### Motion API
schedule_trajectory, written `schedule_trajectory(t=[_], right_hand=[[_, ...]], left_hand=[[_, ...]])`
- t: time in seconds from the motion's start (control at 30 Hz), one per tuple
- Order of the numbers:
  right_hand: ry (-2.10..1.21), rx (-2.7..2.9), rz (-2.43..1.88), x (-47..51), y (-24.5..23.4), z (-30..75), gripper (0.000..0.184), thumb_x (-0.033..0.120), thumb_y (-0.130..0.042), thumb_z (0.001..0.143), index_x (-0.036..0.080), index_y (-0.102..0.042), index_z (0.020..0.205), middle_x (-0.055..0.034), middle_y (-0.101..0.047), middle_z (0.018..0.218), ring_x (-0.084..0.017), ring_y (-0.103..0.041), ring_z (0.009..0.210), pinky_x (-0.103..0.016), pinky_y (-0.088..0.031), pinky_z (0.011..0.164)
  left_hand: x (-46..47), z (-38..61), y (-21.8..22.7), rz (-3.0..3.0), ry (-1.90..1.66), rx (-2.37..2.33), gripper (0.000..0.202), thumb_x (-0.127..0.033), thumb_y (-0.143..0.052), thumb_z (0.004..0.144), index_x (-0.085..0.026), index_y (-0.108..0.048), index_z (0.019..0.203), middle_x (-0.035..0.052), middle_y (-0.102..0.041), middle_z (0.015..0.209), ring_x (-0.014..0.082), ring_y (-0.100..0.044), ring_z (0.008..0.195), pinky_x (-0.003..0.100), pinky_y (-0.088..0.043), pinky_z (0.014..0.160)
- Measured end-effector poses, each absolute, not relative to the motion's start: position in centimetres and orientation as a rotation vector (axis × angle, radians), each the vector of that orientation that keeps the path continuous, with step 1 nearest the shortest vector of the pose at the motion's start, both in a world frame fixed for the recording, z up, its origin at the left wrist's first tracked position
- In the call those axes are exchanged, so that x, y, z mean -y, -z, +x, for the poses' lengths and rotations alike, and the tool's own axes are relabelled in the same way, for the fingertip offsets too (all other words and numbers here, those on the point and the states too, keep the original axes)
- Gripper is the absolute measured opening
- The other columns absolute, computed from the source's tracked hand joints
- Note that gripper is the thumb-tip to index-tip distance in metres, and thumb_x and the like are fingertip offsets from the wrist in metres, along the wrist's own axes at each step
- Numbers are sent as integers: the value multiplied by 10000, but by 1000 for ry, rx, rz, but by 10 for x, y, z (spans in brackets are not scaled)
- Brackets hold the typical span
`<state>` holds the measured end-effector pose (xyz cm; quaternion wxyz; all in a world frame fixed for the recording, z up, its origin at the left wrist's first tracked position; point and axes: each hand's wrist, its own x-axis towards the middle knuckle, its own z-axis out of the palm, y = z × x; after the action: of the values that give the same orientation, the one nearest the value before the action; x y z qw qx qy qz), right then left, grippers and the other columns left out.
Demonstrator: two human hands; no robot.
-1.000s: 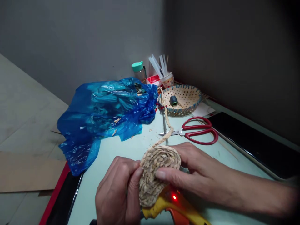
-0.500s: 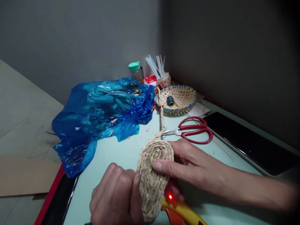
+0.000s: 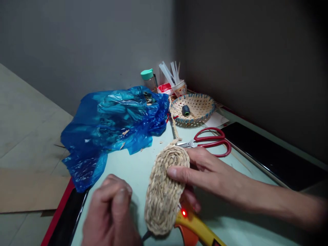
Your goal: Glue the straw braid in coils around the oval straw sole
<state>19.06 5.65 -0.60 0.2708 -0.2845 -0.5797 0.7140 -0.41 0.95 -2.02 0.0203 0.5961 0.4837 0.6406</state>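
My right hand grips an oval mat of coiled braided straw cord, thumb on its face and fingers behind its right edge. From the mat's top a loose braided tail runs back toward the basket. My left hand, closed in a fist, is left of the mat and apart from it; what it holds, if anything, is hidden. A yellow glue gun with an orange trigger and a lit red light lies below the mat, partly covered. Red-handled scissors lie just beyond my right hand.
A crumpled blue plastic bag covers the table's left rear. Behind stand a woven basket holding a dark thread spool, a cup of white sticks and a teal-lidded jar. A black flat panel lies right.
My left hand has come away from the mat's left edge, moving left and turning. The mat's lower end has swung slightly left, still in my right hand.
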Motion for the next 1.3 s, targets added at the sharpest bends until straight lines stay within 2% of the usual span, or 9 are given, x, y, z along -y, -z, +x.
schedule_trajectory(t=[0.1,0.23,0.43,0.6,0.7,0.8,0.9,1.13,1.3], right_hand=[[-1916,1490,-735,-64,10,191,455,533,-654,951,104,-609,807,-29,-611,604,-105,-597,531,-178,-499,548],[-1948,1472,-667,-67,12,192,444,516,-653,961,86,-635,852,-39,-630,623,-102,-613,544,-171,-509,558],[-1956,1487,-558,-65,15,193,440,490,-625,985,61,-649,891,-67,-637,673,-103,-614,570,-170,-507,561],[-1956,1494,-544,-65,13,194,435,487,-626,985,69,-641,868,-50,-609,630,-90,-588,548,-154,-485,557],[-1981,1521,-577,-63,12,195,403,471,-628,990,74,-633,921,-54,-624,692,-87,-586,560,-156,-485,557],[-1991,1554,-587,-62,12,194,381,456,-626,996,78,-632,945,-50,-627,716,-79,-588,575,-148,-469,577],[-2028,1540,-565,-62,12,193,422,496,-625,992,81,-637,916,-37,-609,653,-84,-586,561,-148,-476,570],[-2078,1479,-555,-62,12,191,443,522,-650,979,92,-607,882,-23,-601,615,-67,-568,499,-138,-491,535],[-2064,1491,-535,-62,14,190,476,542,-632,989,92,-603,839,-25,-592,589,-60,-557,476,-128,-464,519]], left_hand=[[-14,-9,12,1682,-2056,-1501,159,-211,-641,975,-229,-618,818,-44,-541,692,146,-524,648,337,-409,608],[-18,-23,11,1627,-1769,-1709,126,-270,-663,978,-235,-665,857,-51,-634,737,110,-603,619,268,-502,580],[-20,-28,15,1455,-1705,-1617,53,-267,-677,958,-225,-698,934,-40,-700,755,101,-662,580,191,-575,525],[-16,-22,11,1486,-1702,-1606,58,-238,-688,944,-239,-738,973,-28,-727,812,92,-682,620,164,-589,603],[-14,-23,9,1547,-1646,-1551,110,-231,-657,957,-255,-763,940,-32,-720,776,95,-690,624,159,-590,622],[-12,-23,8,1520,-1573,-1570,105,-266,-662,949,-264,-765,926,-37,-706,704,100,-672,567,147,-563,532],[-9,-19,7,1436,-1517,-1604,102,-312,-670,930,-254,-748,898,-46,-624,593,104,-616,497,149,-505,446],[-3,-2,3,1213,-1529,-1676,138,-287,-606,943,-240,-726,895,-78,-454,511,69,-419,403,167,-345,404],[-9,-17,5,1175,-1535,-1600,187,-316,-653,930,-216,-697,778,-82,-392,462,75,-415,361,201,-329,389]])
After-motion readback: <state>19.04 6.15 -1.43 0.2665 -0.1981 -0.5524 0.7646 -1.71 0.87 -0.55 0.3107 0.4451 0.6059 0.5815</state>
